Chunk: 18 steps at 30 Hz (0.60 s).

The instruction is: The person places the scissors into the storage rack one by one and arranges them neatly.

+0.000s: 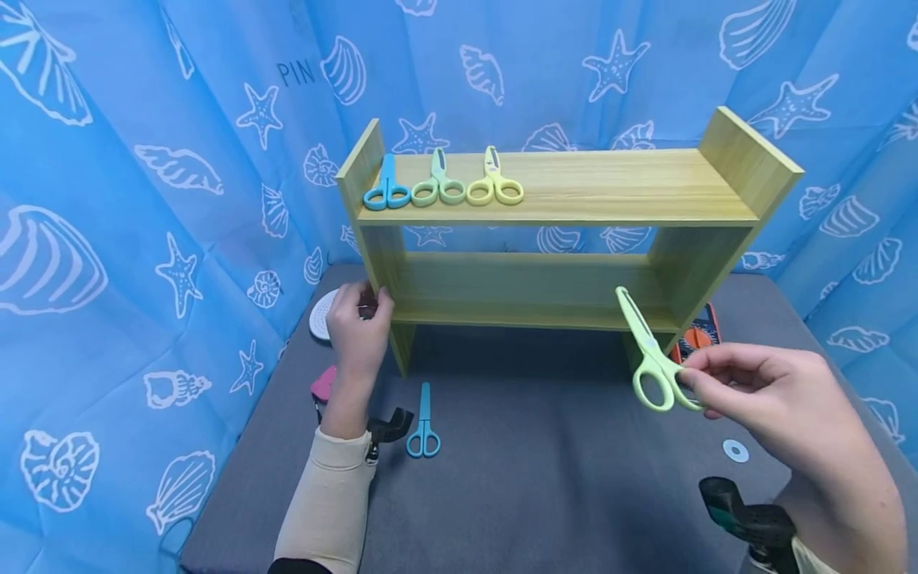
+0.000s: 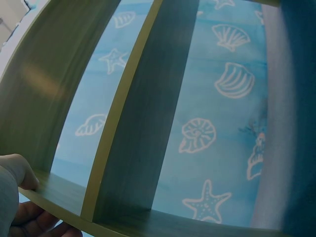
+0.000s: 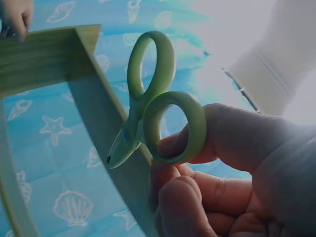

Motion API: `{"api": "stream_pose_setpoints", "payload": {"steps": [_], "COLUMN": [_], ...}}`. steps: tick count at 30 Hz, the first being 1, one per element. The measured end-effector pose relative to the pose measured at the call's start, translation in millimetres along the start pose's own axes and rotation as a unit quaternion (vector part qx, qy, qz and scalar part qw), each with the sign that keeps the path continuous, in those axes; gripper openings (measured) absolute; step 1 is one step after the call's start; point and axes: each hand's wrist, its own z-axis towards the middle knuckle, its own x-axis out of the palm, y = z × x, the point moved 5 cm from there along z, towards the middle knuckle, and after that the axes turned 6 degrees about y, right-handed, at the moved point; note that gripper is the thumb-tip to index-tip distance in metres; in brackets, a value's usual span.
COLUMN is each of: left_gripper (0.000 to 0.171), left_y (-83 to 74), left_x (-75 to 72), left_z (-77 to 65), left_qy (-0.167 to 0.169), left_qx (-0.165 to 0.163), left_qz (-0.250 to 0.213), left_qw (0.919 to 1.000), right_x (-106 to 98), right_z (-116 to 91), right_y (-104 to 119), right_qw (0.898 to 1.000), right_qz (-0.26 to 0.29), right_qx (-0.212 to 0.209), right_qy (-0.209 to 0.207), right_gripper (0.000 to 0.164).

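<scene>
My right hand [image 1: 763, 391] pinches light green scissors [image 1: 649, 355] by one handle loop, in front of the shelf's right end. Their blades point up and away; in the right wrist view the thumb and fingers hold the loop [image 3: 197, 126]. With the left hand [image 1: 358, 327] I grip the left side panel of the wooden shelf [image 1: 545, 187]; in the left wrist view the thumb [image 2: 22, 170] lies inside the panel and the fingers outside. On the top board lie blue scissors [image 1: 387, 187], green scissors [image 1: 439, 183] and yellow scissors [image 1: 493, 183] in a row at the left.
Another pair of blue scissors [image 1: 425, 426] lies on the grey table [image 1: 516, 478]. A white round object [image 1: 320, 317] and a pink item [image 1: 324, 384] sit at the left. By the right panel are an orange-and-black device [image 1: 697, 335] and a pale ring-shaped disc [image 1: 735, 451]. A blue curtain [image 1: 215, 239] surrounds the table.
</scene>
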Motion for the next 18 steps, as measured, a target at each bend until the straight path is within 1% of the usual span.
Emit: {"api": "stream_pose_setpoints", "payload": {"steps": [7,11,14,18], "left_gripper": [0.011,0.011,0.011,0.011], "left_y": [0.0,0.3,0.6,0.6], "left_x": [0.2,0.1,0.1,0.6], "left_z": [0.2,0.3,0.3,0.5], "left_qy": [0.003,0.003,0.003,0.001], "left_qx": [-0.003,-0.004,-0.004,-0.003], "left_qz": [0.000,-0.001,0.003,-0.001], "left_qw": [1.0000,1.0000,1.0000,1.0000], "right_x": [-26.3,-38.1,-45.9,-54.4], "right_z": [23.6,40.5,53.7,70.7], "right_y": [22.9,37.8,47.3,57.7], "right_qw": [1.000,0.999,0.999,0.998], "right_qz": [0.009,0.024,0.044,0.054], "right_qx": [-0.019,-0.015,-0.008,-0.007], "right_qy": [-0.023,-0.032,-0.031,-0.029], "right_gripper": [0.013,0.015,0.015,0.015]}}
